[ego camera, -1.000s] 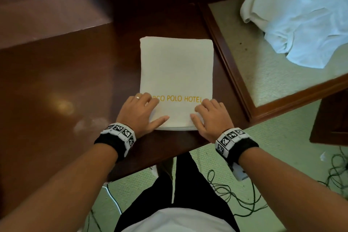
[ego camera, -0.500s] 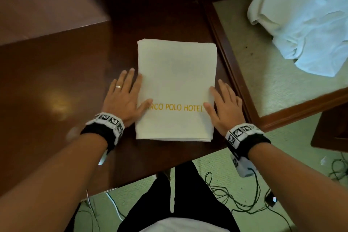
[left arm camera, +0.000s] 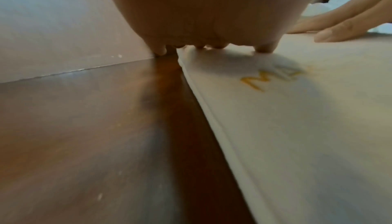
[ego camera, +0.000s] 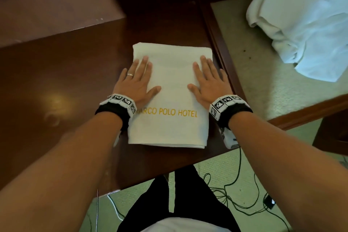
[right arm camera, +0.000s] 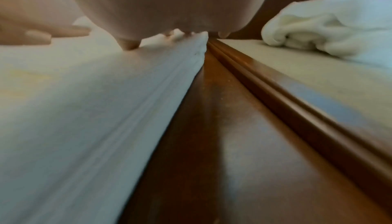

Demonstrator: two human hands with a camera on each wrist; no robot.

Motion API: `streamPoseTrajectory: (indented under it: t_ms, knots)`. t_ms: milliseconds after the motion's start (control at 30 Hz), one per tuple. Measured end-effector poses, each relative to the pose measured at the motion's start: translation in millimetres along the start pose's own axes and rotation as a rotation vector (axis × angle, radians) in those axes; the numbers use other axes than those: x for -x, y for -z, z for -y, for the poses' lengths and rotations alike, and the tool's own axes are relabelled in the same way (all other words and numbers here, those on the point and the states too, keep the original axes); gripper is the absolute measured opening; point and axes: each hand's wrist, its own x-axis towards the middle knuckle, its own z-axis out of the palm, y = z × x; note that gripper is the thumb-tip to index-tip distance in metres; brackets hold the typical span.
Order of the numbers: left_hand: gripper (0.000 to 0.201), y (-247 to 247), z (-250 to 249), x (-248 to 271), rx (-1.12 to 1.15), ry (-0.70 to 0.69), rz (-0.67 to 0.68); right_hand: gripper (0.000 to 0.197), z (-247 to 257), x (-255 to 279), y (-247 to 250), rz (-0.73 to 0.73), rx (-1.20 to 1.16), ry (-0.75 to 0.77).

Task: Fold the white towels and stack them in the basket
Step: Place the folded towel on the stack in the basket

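With the folded towel lying at frame centre on the dark table, keep the left hand and right hand flat, fingers extended and grasping nothing, and press evenly along both side edges to flatten the layers

— What's the surface here?
— A dark, glossy wooden tabletop, with a lamp's glare on its left part.
— And to the right?
— A wood-framed panel with a pale speckled top, just beside the tabletop.
— Below?
— Pale green carpet, with thin black cables trailing across it, and a small dark plug at the right.
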Motion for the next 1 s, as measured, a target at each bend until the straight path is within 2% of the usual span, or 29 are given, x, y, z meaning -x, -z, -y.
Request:
streamPoseTrajectory:
  t_ms: [167,300,433,533,633,700,767,867,1000]
  knots:
    - [0.090,-3,-7,43,0.217,0.244,-0.044,0.069,3,44,-9,-0.142,-0.182,-0.166]
    - [0.084,-26,-11,72,0.486,0.406,0.001,0.056,15,77,-29,-0.049,-0.434,-0.345]
    - [0.069,-40,-20,88,0.732,0.533,0.024,0.064,35,94,-49,-0.043,-0.654,-0.446]
    - [0.053,-41,-21,97,0.860,0.525,0.028,0.071,47,102,-54,-0.048,-0.805,-0.539]
    - [0.036,-42,-18,106,0.938,0.493,0.036,0.061,56,113,-53,-0.012,-0.852,-0.612]
    - [0.044,-40,-19,113,0.954,0.466,0.033,0.050,59,119,-53,0.019,-0.855,-0.605]
    - [0.053,-35,-23,120,1.000,0.431,0.000,0.049,62,125,-49,0.025,-0.878,-0.611]
    - [0.046,-19,-38,129,1.028,0.371,-0.057,0.049,62,135,-33,-0.011,-0.930,-0.646]
    - [0.043,13,-63,140,1.028,0.269,-0.134,0.039,53,155,-4,-0.108,-0.961,-0.645]
